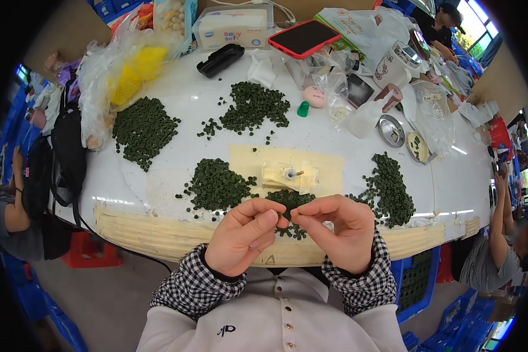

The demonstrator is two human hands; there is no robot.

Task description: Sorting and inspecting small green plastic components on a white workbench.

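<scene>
At the front of the white table, my left hand (244, 236) and my right hand (341, 233) face each other, each in a thumb-and-finger pinch. Their fingertips nearly meet over a small pile of dark green parts (290, 201). Whatever is between the fingers is too small or hidden to make out. Just beyond stands a cream-taped block (276, 176) with a small metal post (291, 174), on a cream taped patch (243, 155). A larger pile of dark green parts (216, 185) lies beside my left hand, another pile (391, 190) to the right of my right hand.
More dark green piles (145, 132) (253, 108) lie farther back. A phone with a red case (304, 39), wipes box (232, 29), black case (220, 60), mug (393, 67) and round tin (391, 131) crowd the back. Cream tape covers the front edge (158, 234). People sit at both sides.
</scene>
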